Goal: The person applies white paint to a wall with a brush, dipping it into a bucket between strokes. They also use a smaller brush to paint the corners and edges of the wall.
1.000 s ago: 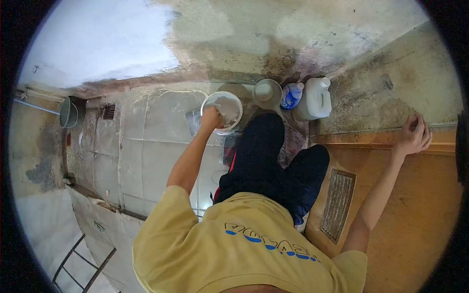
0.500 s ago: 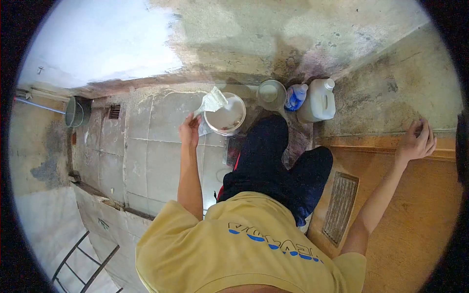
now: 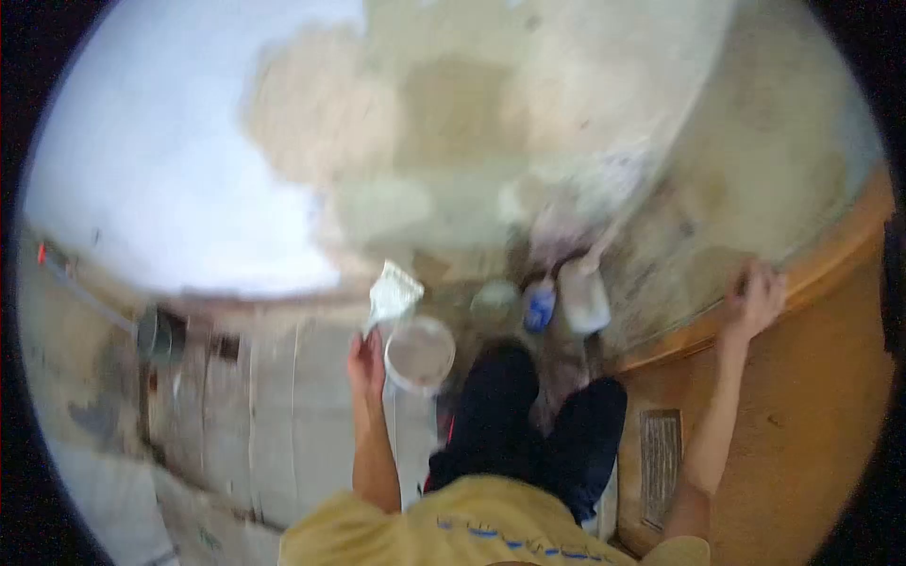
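Note:
My left hand (image 3: 365, 363) is closed around the handle of a wide paintbrush (image 3: 394, 289). Its bristles are coated with pale paint and point up towards the wall. Just right of the hand, a round white bucket (image 3: 421, 355) stands on the floor with pale liquid inside. The brush is held beside and past the bucket's far rim, apart from it. Out to the right, my right hand (image 3: 755, 298) is by the wall at the orange-brown door frame (image 3: 675, 341). Its fingers are loosely bent and blurred, with nothing visible in them.
The wall (image 3: 453, 123) carries bright white paint (image 3: 170, 141) on its left part. Along its foot stand a small pale container (image 3: 494, 300), a blue-labelled bottle (image 3: 539, 307) and a white jug (image 3: 585, 300). A dark bucket (image 3: 160, 332) sits far left. The door (image 3: 783, 415) is at right.
The view has tilted up, showing more wall and blurring the picture. My left hand has brought the brush from over the bucket's rim towards the wall. My right hand stays near the door frame.

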### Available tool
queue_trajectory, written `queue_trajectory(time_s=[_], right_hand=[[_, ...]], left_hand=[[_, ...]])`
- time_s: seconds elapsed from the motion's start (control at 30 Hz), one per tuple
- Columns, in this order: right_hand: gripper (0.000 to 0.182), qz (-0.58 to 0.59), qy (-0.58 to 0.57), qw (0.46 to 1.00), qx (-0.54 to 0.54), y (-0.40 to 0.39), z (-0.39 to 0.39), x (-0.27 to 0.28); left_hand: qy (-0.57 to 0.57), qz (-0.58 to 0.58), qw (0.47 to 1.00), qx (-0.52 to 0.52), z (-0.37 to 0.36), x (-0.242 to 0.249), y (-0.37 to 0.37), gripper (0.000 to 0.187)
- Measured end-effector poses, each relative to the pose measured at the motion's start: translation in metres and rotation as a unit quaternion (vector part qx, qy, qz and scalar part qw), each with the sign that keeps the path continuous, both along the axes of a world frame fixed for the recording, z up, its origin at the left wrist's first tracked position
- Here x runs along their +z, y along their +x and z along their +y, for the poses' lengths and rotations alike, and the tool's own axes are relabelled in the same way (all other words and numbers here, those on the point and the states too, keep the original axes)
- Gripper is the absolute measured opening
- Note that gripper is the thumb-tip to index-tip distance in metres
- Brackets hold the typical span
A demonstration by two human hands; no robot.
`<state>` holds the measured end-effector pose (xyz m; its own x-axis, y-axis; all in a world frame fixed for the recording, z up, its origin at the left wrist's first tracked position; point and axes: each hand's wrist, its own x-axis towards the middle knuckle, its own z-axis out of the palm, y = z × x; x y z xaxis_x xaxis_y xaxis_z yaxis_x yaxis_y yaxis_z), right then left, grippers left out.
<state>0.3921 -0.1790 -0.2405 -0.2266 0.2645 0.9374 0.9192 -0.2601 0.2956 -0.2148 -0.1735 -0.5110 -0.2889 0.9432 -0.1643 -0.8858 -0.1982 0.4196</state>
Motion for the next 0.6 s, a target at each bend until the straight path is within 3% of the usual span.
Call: queue_trajectory(time_s=[0.13, 0.2, 0.37, 0.5, 0.6], right_hand=[[0.026, 0.001, 0.024, 1.0, -0.001, -0.029, -0.013, 0.011], [0.026, 0.006, 0.0, 1.0, 0.016, -0.036, -0.015, 0.016], [0.027, 0.02, -0.014, 1.0, 0.011, -0.036, -0.016, 0.018], [0.023, 0.02, -0.019, 0.999, 0.024, -0.035, -0.015, 0.017], [0.021, 0.025, -0.022, 0.999, 0.033, -0.034, -0.015, 0.017]], left_hand=[[0.076, 0.107, 0.991, 0.009, 0.061, 0.122, 0.07, 0.018], [0.228, 0.175, 0.957, -0.031, 0.098, 0.178, 0.103, 0.019], [0.322, 0.299, 0.896, 0.067, 0.128, 0.366, 0.212, 0.018], [0.4, 0.343, 0.835, 0.161, 0.147, 0.456, 0.26, 0.018], [0.435, 0.342, 0.809, 0.198, 0.163, 0.491, 0.288, 0.019]])
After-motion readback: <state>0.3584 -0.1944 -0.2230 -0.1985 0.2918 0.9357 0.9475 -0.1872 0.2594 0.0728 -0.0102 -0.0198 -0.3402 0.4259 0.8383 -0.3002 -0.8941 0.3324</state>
